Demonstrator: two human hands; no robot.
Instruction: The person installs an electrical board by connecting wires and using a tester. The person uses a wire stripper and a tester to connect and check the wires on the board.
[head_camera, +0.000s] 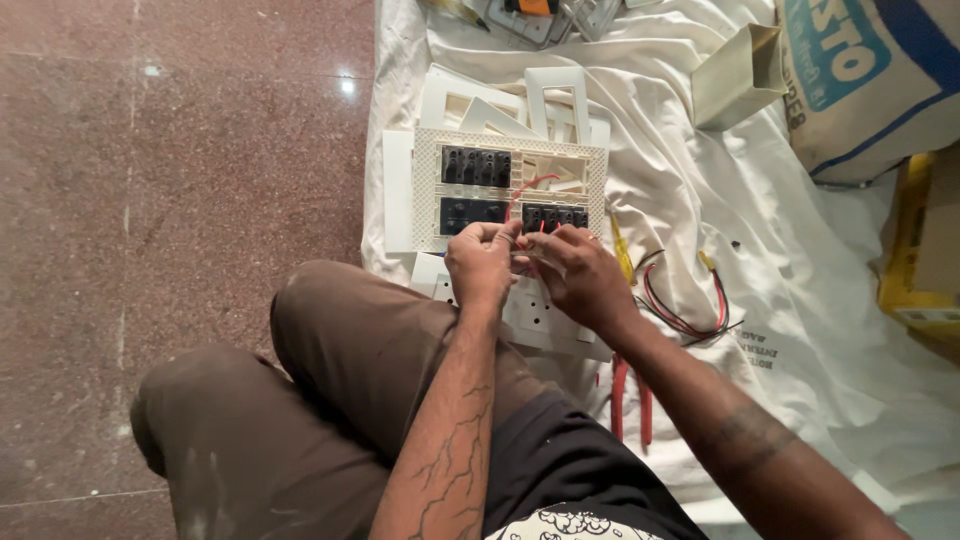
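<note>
- Hands together over the lap: left hand (482, 262) and right hand (572, 272) both pinched on a thin red wire (527, 190), just below the bottom edge of the white perforated plastic switch frame (508, 188).
- Red wire loops up from the fingers into the frame, which lies on the white crumpled cloth (800, 300) spread on the floor, near its left edge.
- Risk, as I judge it: a hard tug could pull the wire out of its module or drag the unheld frame across the cloth.
- Risk: loose red and black wire bundle (685, 300) just right of the right hand could snag on the wrist.
- Count: two hands, one frame, three black switch module blocks (476, 166) seen in it, one beige open cardboard box (738, 75) at the cloth's top right.
- Spare white plates behind the frame: number unclear.
</note>
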